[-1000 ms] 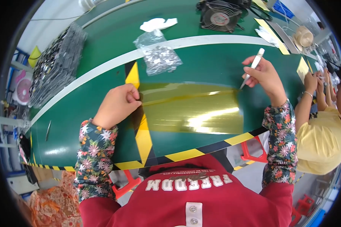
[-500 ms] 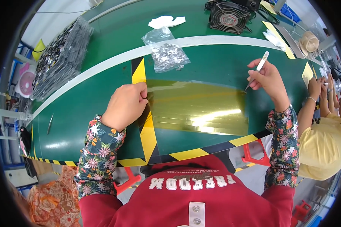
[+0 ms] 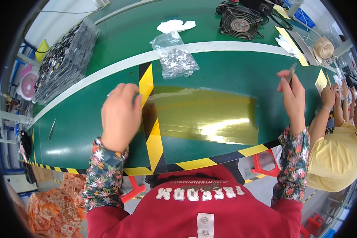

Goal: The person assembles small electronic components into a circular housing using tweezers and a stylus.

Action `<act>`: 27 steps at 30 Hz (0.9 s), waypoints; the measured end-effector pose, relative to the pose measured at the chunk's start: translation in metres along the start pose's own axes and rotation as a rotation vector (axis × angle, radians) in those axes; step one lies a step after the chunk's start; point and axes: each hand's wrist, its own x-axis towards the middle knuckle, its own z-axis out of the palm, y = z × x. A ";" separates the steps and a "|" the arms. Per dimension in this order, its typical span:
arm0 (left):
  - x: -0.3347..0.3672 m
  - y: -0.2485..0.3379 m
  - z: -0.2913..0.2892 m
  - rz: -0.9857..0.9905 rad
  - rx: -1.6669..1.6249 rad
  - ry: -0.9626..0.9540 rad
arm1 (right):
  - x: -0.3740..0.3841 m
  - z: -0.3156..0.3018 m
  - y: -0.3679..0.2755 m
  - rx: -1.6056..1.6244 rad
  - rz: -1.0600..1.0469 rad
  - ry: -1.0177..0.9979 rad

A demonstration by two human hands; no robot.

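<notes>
My left hand [image 3: 121, 115] is raised over the table beside a black-and-yellow striped tape strip [image 3: 155, 139]. Its fingers are loosely bent, the thumb stands apart, and nothing shows between them. My right hand [image 3: 294, 99] grips tweezers [image 3: 291, 72] near the table's right side; the hand hides part of them, and their tips cannot be made out. Between the hands, a yellow see-through film sheet [image 3: 206, 111] lies flat on the green table [image 3: 210, 152], marked by thin lines and a bright reflection. Neither hand touches the film.
Beyond the film lies a clear bag of small pieces [image 3: 176, 61]. A white cloth [image 3: 176, 26], a black fan [image 3: 240, 23] and a small beige fan [image 3: 323, 47] are farther back. Stacked clear trays [image 3: 67, 59] and another pair of tweezers [image 3: 52, 129] lie left. A co-worker [image 3: 333, 158] sits right.
My left hand has come away from the film's left edge, moving left. The right hand has moved right from the film's far corner, turning the tweezers. The film stays in place.
</notes>
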 end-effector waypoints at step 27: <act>-0.065 -0.005 0.005 0.309 -0.076 -0.383 | -0.078 0.055 -0.042 -0.361 -0.586 -0.301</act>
